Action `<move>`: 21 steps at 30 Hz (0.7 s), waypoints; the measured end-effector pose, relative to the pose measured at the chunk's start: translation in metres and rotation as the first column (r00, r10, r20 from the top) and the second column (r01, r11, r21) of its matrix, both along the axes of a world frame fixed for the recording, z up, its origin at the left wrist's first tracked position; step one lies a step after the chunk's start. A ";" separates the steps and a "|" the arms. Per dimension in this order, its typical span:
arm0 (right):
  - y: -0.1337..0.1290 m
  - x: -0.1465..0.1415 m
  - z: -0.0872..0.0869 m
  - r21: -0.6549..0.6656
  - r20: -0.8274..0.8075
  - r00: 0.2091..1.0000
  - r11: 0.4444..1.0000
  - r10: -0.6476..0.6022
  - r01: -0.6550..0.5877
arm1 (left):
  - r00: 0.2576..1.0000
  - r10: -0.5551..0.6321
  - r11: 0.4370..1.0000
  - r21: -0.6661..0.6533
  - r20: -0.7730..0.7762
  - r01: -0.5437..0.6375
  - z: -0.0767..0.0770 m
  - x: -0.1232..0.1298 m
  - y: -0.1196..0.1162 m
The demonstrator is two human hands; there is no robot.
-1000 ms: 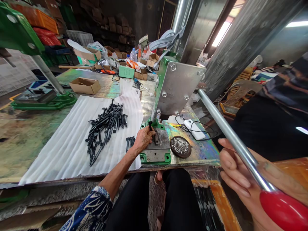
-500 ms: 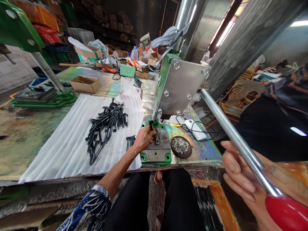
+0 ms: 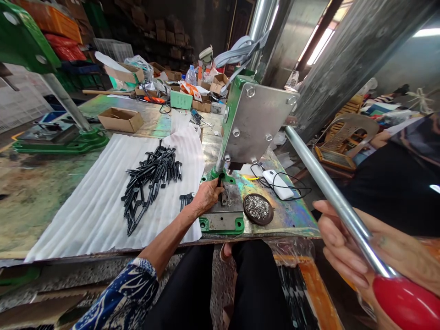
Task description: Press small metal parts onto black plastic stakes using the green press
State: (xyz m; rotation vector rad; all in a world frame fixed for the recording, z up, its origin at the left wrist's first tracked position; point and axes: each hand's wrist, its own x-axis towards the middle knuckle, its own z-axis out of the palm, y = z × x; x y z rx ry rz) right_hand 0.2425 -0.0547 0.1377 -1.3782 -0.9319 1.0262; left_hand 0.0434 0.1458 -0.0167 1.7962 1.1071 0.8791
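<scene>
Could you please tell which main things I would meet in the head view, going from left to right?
Leftmost green press, pile of black stakes, left hand, round dish of small metal pins, white device, right hand.

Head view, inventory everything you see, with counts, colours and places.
near press: one, green and silver, centre-right
lever: one, silver, near press's right
knob: one, red, lever's end
far press: one, green, left
table: one, mottled green-brown, centre
sheet: one, white, left of near press
stakes: many, black, mostly on sheet
dish: one, brown, beside near press
metal bits: many, silver, in dish
device: one, white, behind dish
carton: one, brown, behind sheet
crate: one, orange, below table
co-worker: one, dark clothing, right edge
clutter: uncounted, mixed colours, background
left hand: one, bare, holding a stake
right hand: one, bare, at knob
</scene>
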 end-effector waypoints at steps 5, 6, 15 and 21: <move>-0.004 0.001 -0.003 -0.076 -0.151 0.987 0.995 0.052 -0.064 | 0.998 -0.026 0.998 0.064 -0.051 0.029 0.004 0.001 0.001; -0.004 0.000 -0.004 -0.092 -0.161 0.986 0.994 0.049 -0.065 | 0.997 -0.030 0.997 0.068 -0.071 0.035 0.005 0.001 0.001; 0.002 -0.027 -0.017 -0.067 -0.035 0.999 0.997 0.033 -0.036 | 0.967 -0.020 0.984 0.167 -0.256 0.065 0.001 0.005 0.004; 0.008 -0.028 -0.032 -0.047 0.048 0.998 0.998 0.043 -0.041 | 0.939 -0.042 0.983 0.154 -0.342 0.100 0.004 0.007 0.004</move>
